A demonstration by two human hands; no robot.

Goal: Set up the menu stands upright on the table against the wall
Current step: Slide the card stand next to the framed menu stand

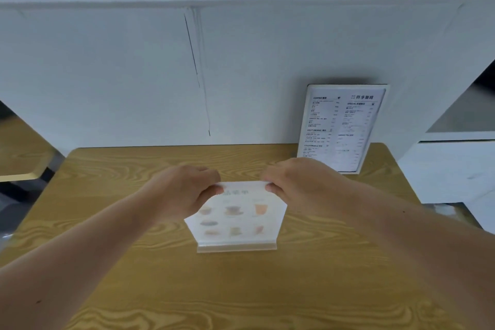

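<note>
Nearest the camera, bare wood-grain surface (241, 297) runs between the two forearms. Just below both hands stands the picture menu stand (235, 220), upright on its clear base lip, printed face toward the person, in the middle of the surface and well apart from the wall.

The left hand (184, 190) pinches the stand's top left corner, thumb on the near face, fingers folded over behind. The right hand (292, 182) pinches the top right corner in the same manner. Both are closed on the top edge; neither touches the base.

Judgement on handling: the stand appears to be thin clear acrylic with a paper insert, so light and stiff, smooth enough to slip, and liable to scratch or crack if dropped. A two-corner hold at the top controls tilt well. The broad base lip should carry it once set down flat.

Beyond the right hand, and slightly to its right, a text menu stand (342, 128) already stands upright against the wall (120, 75).

Beyond the left hand, the strip of surface along the wall is free, which would suit the stand in hand.
</note>
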